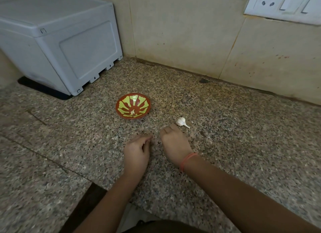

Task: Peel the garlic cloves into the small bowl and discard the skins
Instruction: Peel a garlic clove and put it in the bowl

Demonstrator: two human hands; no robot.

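A small red bowl (133, 105) with a yellow-green pattern sits on the speckled granite counter (243, 128), with one pale peeled clove (132, 112) inside near its front rim. A white garlic bulb (181, 122) with a short stalk lies to the bowl's right. My right hand (175, 145) rests on the counter just below and left of the bulb, fingers curled under, not touching it. My left hand (137, 151) lies beside it, fingers bent loosely, below the bowl. What either palm may hold is hidden.
A large grey plastic box (59, 41) stands at the back left on a dark mat. A tiled wall (191, 32) runs along the back with a white socket and switch plate (286, 5). The counter's front edge (97, 191) is cut out near my body.
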